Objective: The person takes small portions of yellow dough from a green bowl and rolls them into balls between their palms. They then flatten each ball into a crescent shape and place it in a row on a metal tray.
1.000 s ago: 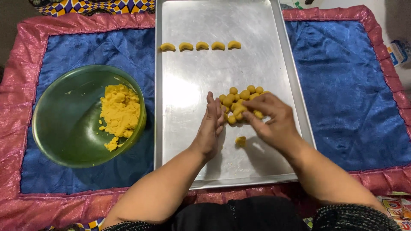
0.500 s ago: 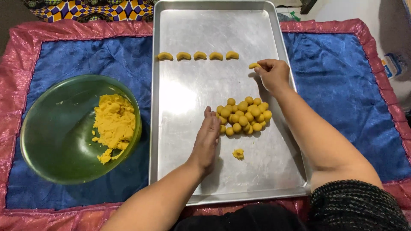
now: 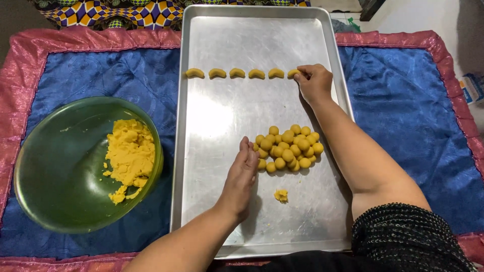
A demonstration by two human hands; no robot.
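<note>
The right hand [image 3: 315, 80] pinches a small yellow crescent-shaped dough piece [image 3: 294, 73] at the far-right end of a row of matching crescents [image 3: 234, 73] on the long silver metal baking tray [image 3: 217, 211] — smooth, curved, pale gold. The left hand [image 3: 241, 179] rests edge-down, fingers pressed together, touching a heap of round yellow dough balls [image 3: 288, 147] — mid-tray.

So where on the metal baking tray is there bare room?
The silver baking tray is bare above the row of crescent dough pieces, and between that row and the left hand. Crowded: the pile of yellow dough balls, and the right hand at the row's end.
</note>
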